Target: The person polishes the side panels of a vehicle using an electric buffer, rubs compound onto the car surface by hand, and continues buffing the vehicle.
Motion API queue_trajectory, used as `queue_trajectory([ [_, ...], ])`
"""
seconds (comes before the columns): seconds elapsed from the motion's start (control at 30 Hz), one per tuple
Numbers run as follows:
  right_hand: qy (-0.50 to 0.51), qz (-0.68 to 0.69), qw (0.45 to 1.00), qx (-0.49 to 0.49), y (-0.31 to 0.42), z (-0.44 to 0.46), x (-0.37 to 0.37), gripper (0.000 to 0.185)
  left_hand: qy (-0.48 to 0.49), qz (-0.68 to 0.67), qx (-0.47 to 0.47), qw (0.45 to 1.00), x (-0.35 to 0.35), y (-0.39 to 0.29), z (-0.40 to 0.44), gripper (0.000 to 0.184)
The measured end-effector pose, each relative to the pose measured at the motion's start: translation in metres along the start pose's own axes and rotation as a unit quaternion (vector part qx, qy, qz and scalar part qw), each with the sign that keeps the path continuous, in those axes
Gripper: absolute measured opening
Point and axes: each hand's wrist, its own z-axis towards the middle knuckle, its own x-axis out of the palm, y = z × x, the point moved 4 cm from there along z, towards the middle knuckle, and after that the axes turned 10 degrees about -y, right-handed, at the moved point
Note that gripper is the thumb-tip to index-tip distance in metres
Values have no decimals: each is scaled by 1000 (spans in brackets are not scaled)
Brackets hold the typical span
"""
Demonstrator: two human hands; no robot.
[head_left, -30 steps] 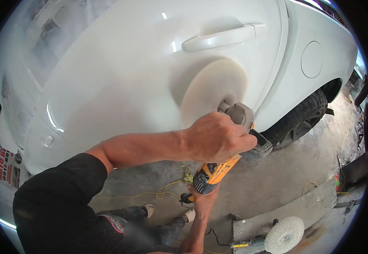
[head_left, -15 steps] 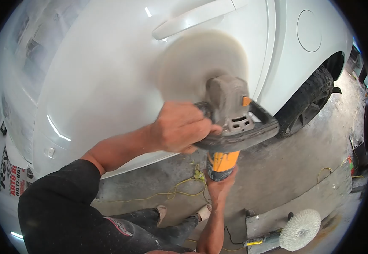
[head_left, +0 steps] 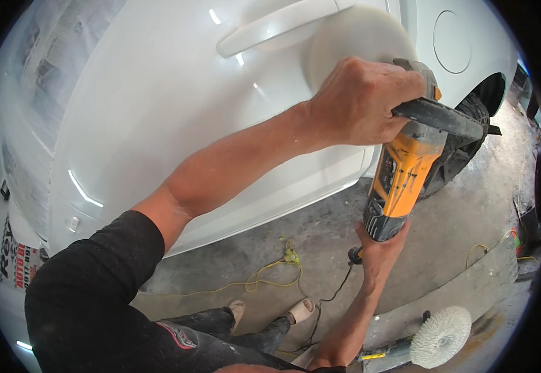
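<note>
An orange and black polisher (head_left: 407, 168) is tilted across the view, its pale round pad (head_left: 360, 46) blurred by spinning against the white car door (head_left: 158, 124). My left hand (head_left: 364, 93) wraps round the black loop handle (head_left: 444, 118) near the head of the machine. Lower down, my right hand (head_left: 382, 245) grips the rear end of the polisher body, where a black cord hangs off. Part of the pad is hidden behind my left hand. Just above and left of the pad is the door handle (head_left: 277, 28).
At the right is the car's black wheel (head_left: 463, 149). A second polisher with a white fluffy pad (head_left: 441, 336) lies by a grey panel (head_left: 469, 283) at lower right. Yellow cord (head_left: 264, 267) trails across the concrete floor near my feet (head_left: 301, 309).
Both hands have carried the polisher to the right and its pad up along the door, towards the door's rear edge. More of the orange body now shows. Both hands keep their hold.
</note>
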Motion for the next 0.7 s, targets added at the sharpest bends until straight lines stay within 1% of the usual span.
queue_trajectory([
  [0.13, -14, -2, 1000, -23, 3, 9, -3, 82, -34, -4, 8, 999, 1, 5, 8, 27],
  [0.23, 5, -1, 1000, -24, 3, 10, -3, 83, -12, 19, 1, 1000, -4, 3, 4, 26],
  [0.33, 17, 17, 1000, -16, -1, 3, 4, 83, -27, 16, 15, 999, -14, -9, -1, 26],
  [0.43, 31, 26, 999, -28, -9, -6, 15, 82, 0, 32, 23, 999, -28, -24, -14, 27],
  [0.47, 41, 26, 999, -16, -16, 9, 11, 83, 7, 39, 27, 999, -12, -22, -12, 24],
  [0.53, 60, 20, 998, -4, -32, 11, 13, 84, -32, 30, 40, 998, -14, -32, -24, 22],
  [0.63, 77, 22, 997, 21, -49, -13, 25, 85, -66, 4, 61, 996, -26, -37, -52, 24],
  [0.67, 76, 27, 997, 22, -46, -40, 34, 85, -38, 18, 73, 996, -55, -46, -64, 25],
  [0.7, 72, 34, 997, 21, -42, -64, 44, 85, -41, 26, 80, 996, -74, -53, -70, 25],
])
